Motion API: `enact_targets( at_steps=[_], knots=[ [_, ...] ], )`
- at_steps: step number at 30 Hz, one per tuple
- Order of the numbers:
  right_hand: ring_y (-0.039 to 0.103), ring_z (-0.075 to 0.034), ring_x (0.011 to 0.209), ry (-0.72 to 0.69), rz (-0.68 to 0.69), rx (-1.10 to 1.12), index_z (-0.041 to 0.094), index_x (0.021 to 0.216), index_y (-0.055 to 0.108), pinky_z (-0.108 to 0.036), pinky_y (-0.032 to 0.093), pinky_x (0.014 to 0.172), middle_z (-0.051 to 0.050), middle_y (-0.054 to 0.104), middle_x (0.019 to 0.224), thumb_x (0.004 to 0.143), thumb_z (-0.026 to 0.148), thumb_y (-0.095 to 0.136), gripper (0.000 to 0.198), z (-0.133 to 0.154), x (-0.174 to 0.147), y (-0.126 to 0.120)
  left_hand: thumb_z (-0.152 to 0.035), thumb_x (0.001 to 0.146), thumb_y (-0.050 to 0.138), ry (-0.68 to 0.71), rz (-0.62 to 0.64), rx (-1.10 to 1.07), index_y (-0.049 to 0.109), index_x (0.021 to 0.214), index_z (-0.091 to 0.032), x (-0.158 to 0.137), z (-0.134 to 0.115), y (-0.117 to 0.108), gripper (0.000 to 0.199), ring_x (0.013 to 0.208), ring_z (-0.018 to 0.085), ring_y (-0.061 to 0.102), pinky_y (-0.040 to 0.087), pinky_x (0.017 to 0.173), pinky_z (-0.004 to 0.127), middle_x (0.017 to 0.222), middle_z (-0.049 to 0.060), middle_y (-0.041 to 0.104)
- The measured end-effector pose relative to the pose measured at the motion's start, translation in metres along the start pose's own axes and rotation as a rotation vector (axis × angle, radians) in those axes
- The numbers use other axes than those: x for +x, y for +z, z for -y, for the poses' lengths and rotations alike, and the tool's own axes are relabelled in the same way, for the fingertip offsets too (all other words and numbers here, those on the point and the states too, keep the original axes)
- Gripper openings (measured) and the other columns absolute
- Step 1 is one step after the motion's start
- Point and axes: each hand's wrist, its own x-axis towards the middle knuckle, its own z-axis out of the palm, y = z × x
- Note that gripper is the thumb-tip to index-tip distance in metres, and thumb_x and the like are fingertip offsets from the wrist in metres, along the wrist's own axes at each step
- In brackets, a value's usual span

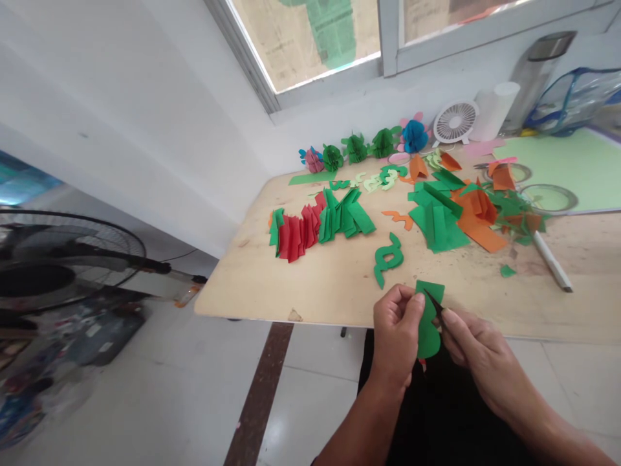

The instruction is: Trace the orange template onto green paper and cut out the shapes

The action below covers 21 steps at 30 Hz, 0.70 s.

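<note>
My left hand [398, 327] pinches a piece of green paper [427, 336] by its left side, just over the table's front edge. The paper has a rounded lower end and a notch on its right side. Scissors with dark blades [433, 302] sit in my right hand [478, 343], their tip against the upper part of the paper. Their handles are hidden by my fingers. Just beyond my left hand lies a green curly paper cut-out [389, 259], with a smaller orange wavy strip [398, 219] behind it.
On the wooden table [252, 285] stand folded red papers [294, 236], green folded papers [344, 217] and a green and orange pile [441, 217]. A white marker [552, 262] lies right. Paper figures [356, 149], a small fan [455, 123] and a bottle [538, 77] line the wall. A large fan [63, 259] stands left.
</note>
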Motion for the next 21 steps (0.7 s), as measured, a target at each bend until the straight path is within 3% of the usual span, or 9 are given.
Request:
enact_targets(
  at_steps=[21],
  knots=[
    [0.021, -0.01, 0.048, 0.01, 0.003, 0.018, 0.023, 0.058, 0.034, -0.027, 0.017, 0.044, 0.007, 0.026, 0.052, 0.092, 0.056, 0.044, 0.048, -0.0007, 0.0027, -0.0012, -0.029, 0.082, 0.059, 0.004, 0.024, 0.046, 0.051, 0.066, -0.017, -0.0025, -0.0031, -0.0004, 0.021, 0.055, 0.008, 0.037, 0.033, 0.054, 0.022, 0.059, -0.004, 0.043]
  ],
)
